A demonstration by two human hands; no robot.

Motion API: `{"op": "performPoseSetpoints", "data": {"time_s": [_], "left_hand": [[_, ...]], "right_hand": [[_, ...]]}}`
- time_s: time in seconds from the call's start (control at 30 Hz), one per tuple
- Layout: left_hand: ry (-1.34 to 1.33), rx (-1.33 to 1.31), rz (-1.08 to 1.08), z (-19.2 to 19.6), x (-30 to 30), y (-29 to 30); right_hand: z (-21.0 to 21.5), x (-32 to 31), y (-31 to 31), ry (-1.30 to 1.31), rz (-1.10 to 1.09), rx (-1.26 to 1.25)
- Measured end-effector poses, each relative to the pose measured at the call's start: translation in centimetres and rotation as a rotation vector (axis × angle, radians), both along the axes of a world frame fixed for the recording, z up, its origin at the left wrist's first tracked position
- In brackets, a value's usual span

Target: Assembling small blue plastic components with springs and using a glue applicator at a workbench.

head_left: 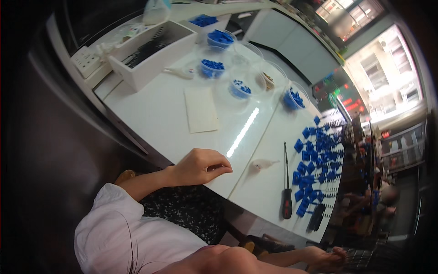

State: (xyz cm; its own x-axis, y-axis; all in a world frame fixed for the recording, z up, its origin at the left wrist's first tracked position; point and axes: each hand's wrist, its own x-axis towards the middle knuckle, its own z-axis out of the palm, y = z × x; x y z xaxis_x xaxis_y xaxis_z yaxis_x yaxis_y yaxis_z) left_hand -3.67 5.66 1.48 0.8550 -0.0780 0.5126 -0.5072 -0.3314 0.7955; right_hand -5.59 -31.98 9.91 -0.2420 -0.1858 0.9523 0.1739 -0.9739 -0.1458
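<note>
Here's the left hand (200,166) at the white table's (155,119) edge, thumb and fingertips curled close together, any pinched object impossible to tell! Nearest lies a small translucent nozzle bottle (261,165), then a screwdriver (287,204) beside blue plastic parts (299,145). Low right, the right hand (324,258) curls, grip unclear.

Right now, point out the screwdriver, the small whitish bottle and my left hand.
Screwdriver (287,202): head view, on its handle.
Small whitish bottle (261,165): head view, on its rounded body.
Left hand (200,164): head view, back of the hand.
</note>
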Motion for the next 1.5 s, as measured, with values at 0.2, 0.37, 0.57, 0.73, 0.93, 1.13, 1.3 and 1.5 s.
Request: {"op": "performPoseSetpoints", "data": {"time_s": [0.2,0.37,0.57,0.73,0.93,1.13,1.3,1.5], "left_hand": [[-0.142,0.100,0.076,0.8,0.4,1.2],[-0.191,0.398,0.716,7.0,5.9,9.9],[0.212,0.716,1.353,9.0,14.4,26.1],[0.469,0.620,1.256,5.0,16.0,29.0],[0.364,0.536,1.256,6.0,14.8,28.5],[-0.169,0.198,1.192,12.6,13.3,24.3],[-0.218,-0.641,0.387,16.1,8.7,11.0],[0.591,-0.553,-0.401,7.6,0.2,-2.3]], "right_hand": [[-2.9,0.5,7.0,0.183,0.594,-0.156],[-5.0,1.4,11.9,0.377,0.691,-0.081],[-5.0,1.7,13.8,0.626,0.876,-0.033],[-6.1,2.3,13.5,0.719,1.006,-0.066],[-6.5,2.2,13.0,0.810,0.991,-0.075],[-6.6,2.8,13.6,0.837,1.033,-0.065],[-6.4,2.7,13.8,0.847,1.127,0.002],[-5.1,1.3,13.8,0.925,1.237,0.177]]}}
